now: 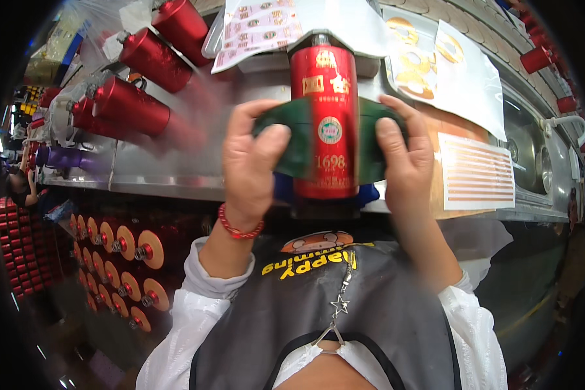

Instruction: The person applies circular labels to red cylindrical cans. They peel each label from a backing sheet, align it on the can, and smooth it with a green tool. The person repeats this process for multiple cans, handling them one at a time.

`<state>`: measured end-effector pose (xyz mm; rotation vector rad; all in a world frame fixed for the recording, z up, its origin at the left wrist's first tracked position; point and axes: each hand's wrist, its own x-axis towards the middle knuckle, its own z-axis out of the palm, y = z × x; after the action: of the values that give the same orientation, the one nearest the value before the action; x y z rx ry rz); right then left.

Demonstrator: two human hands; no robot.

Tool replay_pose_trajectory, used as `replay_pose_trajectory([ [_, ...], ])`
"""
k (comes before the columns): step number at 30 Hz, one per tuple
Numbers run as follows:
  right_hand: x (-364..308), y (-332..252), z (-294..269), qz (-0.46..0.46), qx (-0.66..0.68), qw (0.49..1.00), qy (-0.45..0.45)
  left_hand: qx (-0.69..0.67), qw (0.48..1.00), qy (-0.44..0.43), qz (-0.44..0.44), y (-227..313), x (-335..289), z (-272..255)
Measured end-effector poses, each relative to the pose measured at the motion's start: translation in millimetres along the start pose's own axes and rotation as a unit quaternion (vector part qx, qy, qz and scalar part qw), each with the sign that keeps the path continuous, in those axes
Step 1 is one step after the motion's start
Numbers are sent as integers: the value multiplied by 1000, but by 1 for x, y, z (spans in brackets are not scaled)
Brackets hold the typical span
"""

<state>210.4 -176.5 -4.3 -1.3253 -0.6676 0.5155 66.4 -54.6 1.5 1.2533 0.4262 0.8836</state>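
Note:
A red cylindrical bottle [325, 149] with gold and white decals lies in front of me, its neck pointing away. My left hand [257, 146] has closed on a dark green flexible sheet [294, 140] at the bottle's left side, thumb on top. On the other side, my right hand [403, 149] grips dark green sheet as well, thumb pressed on its face. Whether the two green parts join behind the bottle I cannot tell. Motion smears the sheet's edges. Something blue [368, 194] shows beneath the bottle's near end.
Several red bottles [133, 107] lie to the left on a metal counter [195, 166]. Printed decal sheets [257, 29] lie at the back, gold ring decals [413, 65] at the back right. A striped sheet [478, 172] rests on a wooden board [465, 123] beside a sink [526, 140]. Racked bottles [151, 250] stand lower left.

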Motion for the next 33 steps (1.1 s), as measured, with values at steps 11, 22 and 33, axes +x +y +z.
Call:
replay_pose_trajectory([
  [11,-32,-2,3,-26,-33,999,-4,35,999,0,29,-7,-30,1],
  [22,-10,-24,-18,-421,-375,801,-201,85,995,33,46,-24,-10,-41],
  [33,-7,4,-30,21,-123,982,-142,434,817,-214,312,-26,-7,-35],
])
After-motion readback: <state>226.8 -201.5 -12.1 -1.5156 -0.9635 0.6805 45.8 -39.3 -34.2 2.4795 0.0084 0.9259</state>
